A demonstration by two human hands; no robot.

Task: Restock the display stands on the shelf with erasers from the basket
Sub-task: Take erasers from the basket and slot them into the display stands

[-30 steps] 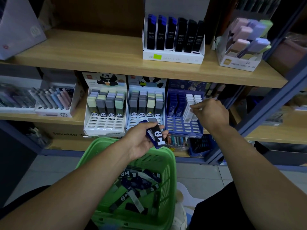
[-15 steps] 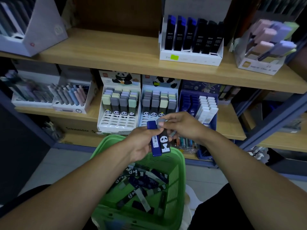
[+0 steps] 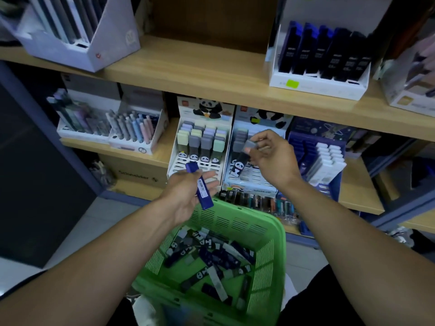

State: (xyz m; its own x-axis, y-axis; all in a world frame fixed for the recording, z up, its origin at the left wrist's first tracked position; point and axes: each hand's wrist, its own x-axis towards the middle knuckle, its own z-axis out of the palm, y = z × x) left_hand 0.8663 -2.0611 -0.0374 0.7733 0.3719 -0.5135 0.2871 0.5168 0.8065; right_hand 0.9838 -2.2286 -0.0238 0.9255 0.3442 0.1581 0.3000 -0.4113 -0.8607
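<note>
Left hand (image 3: 188,194) grips a blue eraser (image 3: 200,186) above the green basket (image 3: 270,231) (loose erasers (image 3: 211,257) inside). Right hand (image 3: 270,156) pinches a panda-sleeved eraser (image 3: 241,161) by its grey end, before the right panda display stand (image 3: 253,177) on the shelf (image 3: 357,191)

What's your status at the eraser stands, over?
Left hand holds blue eraser over green basket. Right hand pinches panda eraser at second panda stand. Nothing blocking.
</note>
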